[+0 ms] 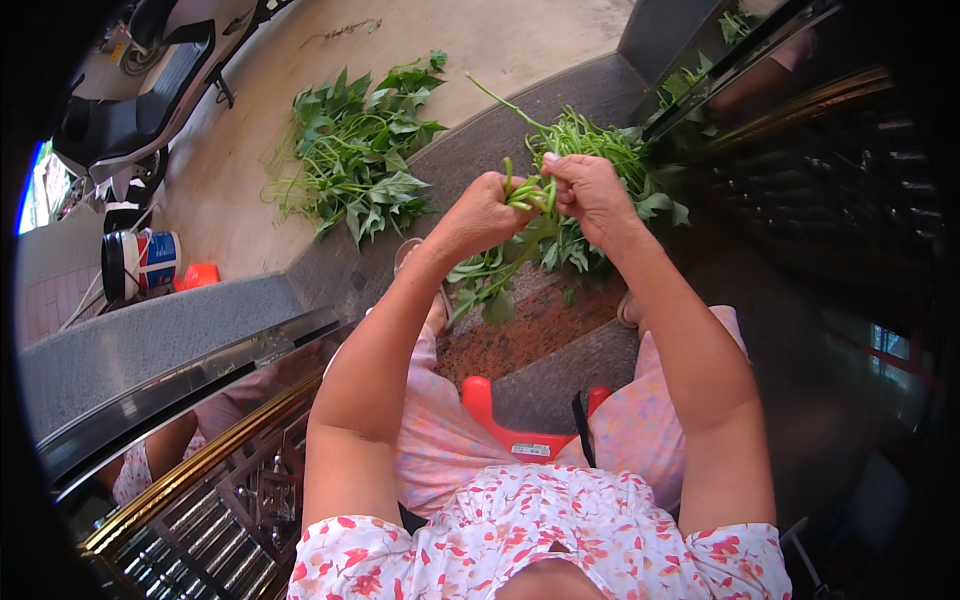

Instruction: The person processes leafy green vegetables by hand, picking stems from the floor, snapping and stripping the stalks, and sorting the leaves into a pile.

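Note:
My left hand [491, 215] is closed around a small bunch of green leafy stems [529, 195], whose leaves hang down below it. Close beside it, my right hand [589, 193] pinches a green stem between thumb and fingers; a bent piece of stem shows between the two hands. Behind and under my right hand lies a pile of leafy greens [622, 154], its pale stems partly hidden by the hand. A second heap of leafy greens [360, 150] with lobed leaves rests on the floor to the left, partly over the dark stone sill.
A red plastic stool [480, 401] is under me, over the dark stone threshold [555, 375]. Ornate metal doors [217, 450] stand at both sides. A bucket [154, 259], a red object [199, 276] and a motor scooter [127, 124] are at the left.

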Motion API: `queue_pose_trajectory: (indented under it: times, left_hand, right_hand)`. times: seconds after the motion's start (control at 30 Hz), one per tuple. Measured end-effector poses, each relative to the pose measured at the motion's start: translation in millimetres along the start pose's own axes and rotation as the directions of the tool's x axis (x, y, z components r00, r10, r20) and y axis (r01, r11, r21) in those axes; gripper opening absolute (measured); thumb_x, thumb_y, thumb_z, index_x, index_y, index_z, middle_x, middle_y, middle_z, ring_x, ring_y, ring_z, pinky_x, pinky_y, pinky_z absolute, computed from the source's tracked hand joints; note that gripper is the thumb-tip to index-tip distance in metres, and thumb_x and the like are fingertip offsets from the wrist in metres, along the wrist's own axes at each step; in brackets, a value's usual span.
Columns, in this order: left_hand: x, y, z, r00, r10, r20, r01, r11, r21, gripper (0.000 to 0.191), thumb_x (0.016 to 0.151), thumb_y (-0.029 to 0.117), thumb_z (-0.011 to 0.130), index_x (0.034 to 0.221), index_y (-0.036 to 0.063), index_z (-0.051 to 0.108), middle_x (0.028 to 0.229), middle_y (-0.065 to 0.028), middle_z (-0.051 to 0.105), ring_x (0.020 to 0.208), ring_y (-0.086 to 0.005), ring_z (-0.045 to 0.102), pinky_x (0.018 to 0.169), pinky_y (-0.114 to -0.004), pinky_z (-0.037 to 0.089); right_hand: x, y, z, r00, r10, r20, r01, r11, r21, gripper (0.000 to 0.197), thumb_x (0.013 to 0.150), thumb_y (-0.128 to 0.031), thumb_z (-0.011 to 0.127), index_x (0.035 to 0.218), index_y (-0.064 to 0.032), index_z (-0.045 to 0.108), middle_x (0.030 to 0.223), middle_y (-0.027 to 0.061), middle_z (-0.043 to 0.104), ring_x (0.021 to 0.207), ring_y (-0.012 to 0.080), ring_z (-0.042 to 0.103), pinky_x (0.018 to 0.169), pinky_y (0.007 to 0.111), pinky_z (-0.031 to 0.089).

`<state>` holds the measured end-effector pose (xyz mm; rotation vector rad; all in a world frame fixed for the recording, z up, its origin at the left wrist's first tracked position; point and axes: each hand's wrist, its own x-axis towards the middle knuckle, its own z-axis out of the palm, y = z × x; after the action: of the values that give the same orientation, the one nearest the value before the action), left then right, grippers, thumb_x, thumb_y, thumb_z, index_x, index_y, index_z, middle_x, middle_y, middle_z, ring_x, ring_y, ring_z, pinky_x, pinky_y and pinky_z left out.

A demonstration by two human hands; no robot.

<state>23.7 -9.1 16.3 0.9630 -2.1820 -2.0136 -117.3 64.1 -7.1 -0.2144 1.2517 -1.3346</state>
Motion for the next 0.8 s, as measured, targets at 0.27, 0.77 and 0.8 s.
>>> queue_pose_trajectory:
  times: [0.27,0.77,0.8]
  left_hand:
    - [-9,-1,-1,0.996,-0.089,0.024,0.087,0.812,-0.578,0.018,0.078,0.016,0.060,0.086,-0.0003,0.060,0.071,-0.0065,0.060,0.060,-0.0117,0.054,0.055,-0.022,0.042]
    - [-8,-9,11,0.976,-0.212,-0.046,0.144,0.791,-0.595,0.007,0.073,0.005,0.060,0.076,-0.0019,0.059,0.070,-0.0059,0.059,0.063,-0.0105,0.052,0.059,-0.021,0.041]
    - [-6,-7,14,0.975,-0.216,-0.057,0.141,0.792,-0.595,0.007,0.073,0.005,0.060,0.076,-0.0019,0.059,0.070,-0.0059,0.059,0.063,-0.0105,0.052,0.059,-0.021,0.041]
  right_hand:
    - [4,6,14,0.972,-0.225,0.065,0.226,0.974,-0.003,0.015,0.080,-0.013,0.057,0.069,-0.0037,0.054,0.056,-0.0026,0.047,0.047,0.0045,0.040,0.043,0.019,0.033]
    - [9,4,17,0.990,-0.113,-0.086,0.120,0.990,0.080,0.017,0.083,-0.017,0.052,0.073,-0.0033,0.057,0.058,0.0016,0.053,0.041,0.0053,0.038,0.038,0.018,0.030]
    - [10,1,14,0.989,-0.113,-0.098,0.120,0.991,0.064,0.016,0.083,-0.016,0.051,0.073,-0.0036,0.056,0.059,0.0020,0.054,0.040,0.0054,0.038,0.037,0.018,0.030]
